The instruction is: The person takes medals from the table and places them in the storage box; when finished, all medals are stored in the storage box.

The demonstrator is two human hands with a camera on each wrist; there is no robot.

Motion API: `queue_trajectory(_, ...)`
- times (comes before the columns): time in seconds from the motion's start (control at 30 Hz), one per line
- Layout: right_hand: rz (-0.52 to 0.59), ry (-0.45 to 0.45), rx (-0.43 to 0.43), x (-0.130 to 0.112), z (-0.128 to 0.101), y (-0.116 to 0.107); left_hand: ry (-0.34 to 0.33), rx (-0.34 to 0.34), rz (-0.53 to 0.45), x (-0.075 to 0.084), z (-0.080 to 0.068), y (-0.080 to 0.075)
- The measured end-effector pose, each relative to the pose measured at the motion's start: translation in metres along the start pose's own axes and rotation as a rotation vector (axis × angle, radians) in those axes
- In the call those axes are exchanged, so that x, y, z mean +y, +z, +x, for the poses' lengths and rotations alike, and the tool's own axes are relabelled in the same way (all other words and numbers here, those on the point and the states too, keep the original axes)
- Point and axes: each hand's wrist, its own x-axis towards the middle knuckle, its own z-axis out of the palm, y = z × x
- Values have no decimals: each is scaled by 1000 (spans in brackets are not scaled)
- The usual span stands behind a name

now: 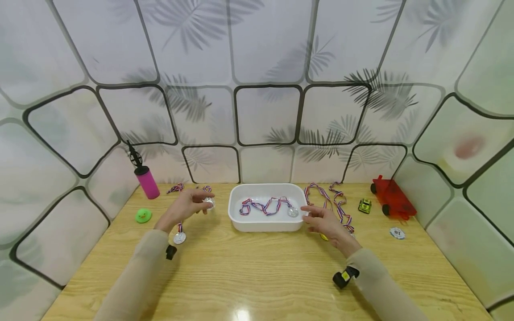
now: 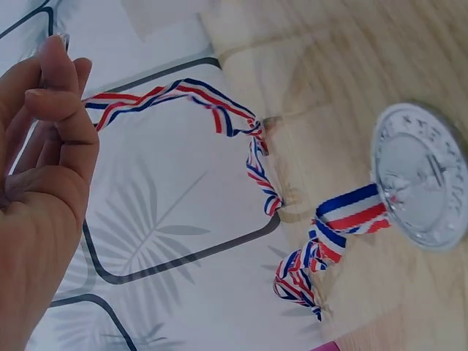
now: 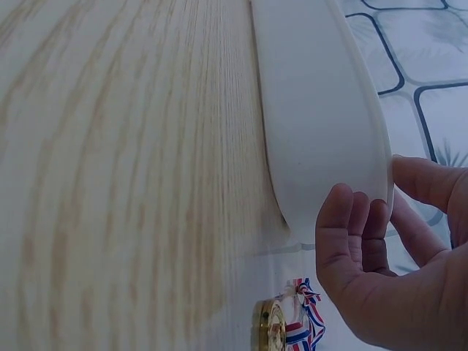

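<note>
Silver medal (image 1: pixel 209 203) pinched in left hand (image 1: pixel 185 207), above pale wooden table (image 1: pixel 257 267), left of white tub (image 1: pixel 265 223). Right hand (image 1: pixel 326 223) relaxed, fingers loosely curled against tub's corner. Leaf-print panel walls (image 1: pixel 265 116) enclose the table.

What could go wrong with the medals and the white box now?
The left hand holds a silver medal above the table; it could slip and drop. A second silver medal lies below that hand, with ribbons trailing nearby, so they might tangle or get dragged along. The right hand touches the white tray's corner and could nudge it, shifting the medal inside.
</note>
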Motion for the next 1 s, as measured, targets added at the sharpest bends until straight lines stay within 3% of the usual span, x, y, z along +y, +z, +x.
queue_trajectory(0.43, 1, 2, 10, 3, 1, 1, 83, 180, -9, 18, 11, -12)
queue_trajectory(0.63, 1, 2, 3, 2, 2, 0, 80, 242, 14, 31, 16, -18)
queue_trajectory(1.0, 2, 10, -1, -1, 2, -2, 114, 266, 32, 51, 28, -22)
